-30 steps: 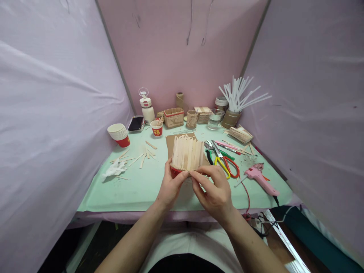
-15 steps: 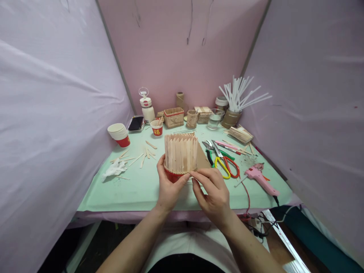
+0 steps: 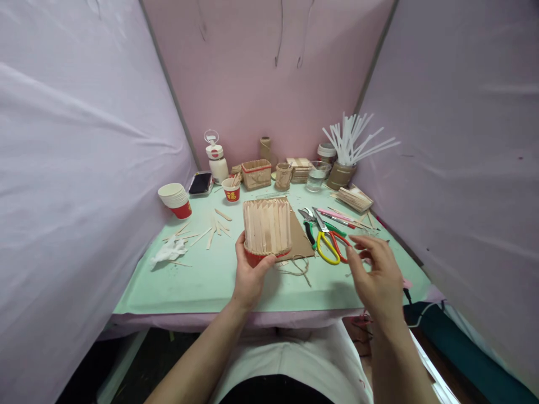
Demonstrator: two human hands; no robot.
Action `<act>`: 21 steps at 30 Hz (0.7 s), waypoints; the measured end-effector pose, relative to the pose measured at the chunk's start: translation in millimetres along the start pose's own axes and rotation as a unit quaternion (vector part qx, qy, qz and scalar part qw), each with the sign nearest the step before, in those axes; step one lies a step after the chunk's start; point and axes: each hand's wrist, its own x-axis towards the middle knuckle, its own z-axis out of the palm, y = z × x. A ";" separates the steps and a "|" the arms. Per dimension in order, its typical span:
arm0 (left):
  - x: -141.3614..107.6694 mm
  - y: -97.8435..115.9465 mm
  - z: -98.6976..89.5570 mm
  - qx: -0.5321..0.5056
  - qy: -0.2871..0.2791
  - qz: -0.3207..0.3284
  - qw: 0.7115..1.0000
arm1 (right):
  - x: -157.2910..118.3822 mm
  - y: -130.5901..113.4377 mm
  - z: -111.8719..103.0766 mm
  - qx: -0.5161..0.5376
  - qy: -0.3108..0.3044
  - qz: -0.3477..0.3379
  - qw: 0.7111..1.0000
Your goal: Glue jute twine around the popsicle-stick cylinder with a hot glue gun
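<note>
My left hand (image 3: 250, 276) is wrapped round the lower left of a round holder made of upright wooden craft sticks (image 3: 267, 225). A red band and a braided twine edge run round its base. A loose end of twine (image 3: 300, 270) trails onto the table from beside it. To the right, my right hand (image 3: 376, 274) hovers with its fingers apart and nothing visible in them. It is nearest to the red and yellow scissors (image 3: 328, 251) and hides most of a pink glue gun (image 3: 406, 284).
Behind the holder lies a brown board (image 3: 301, 241), with green-handled pliers (image 3: 312, 233) beside it. Stick pieces (image 3: 214, 230) and a crumpled tissue (image 3: 169, 251) lie left. Paper cups (image 3: 174, 201), a water bowl (image 3: 316, 178) and a can of white glue sticks (image 3: 342, 175) stand farther back.
My right hand has let go of the twine at the holder's base and moved right, over the glue gun. The left hand still holds the holder, now slightly tilted.
</note>
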 end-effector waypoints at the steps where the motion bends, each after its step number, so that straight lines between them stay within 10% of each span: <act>1: 0.2 0.3 0.0 -0.010 0.004 -0.008 1.000 | 1.5 18.9 -6.3 -0.073 -0.018 0.015 0.997; 6: 1.2 0.2 1.3 -0.044 0.021 -0.038 0.998 | -9.7 99.5 -30.1 -0.374 -0.119 0.114 0.913; 11: 1.0 0.2 2.4 -0.056 0.017 -0.041 0.997 | -15.7 116.1 -34.8 -0.439 -0.173 0.143 0.870; 21: 1.1 -6.3 -5.3 0.016 0.008 0.010 1.000 | -5.0 101.9 -37.1 -0.313 -0.109 0.183 0.925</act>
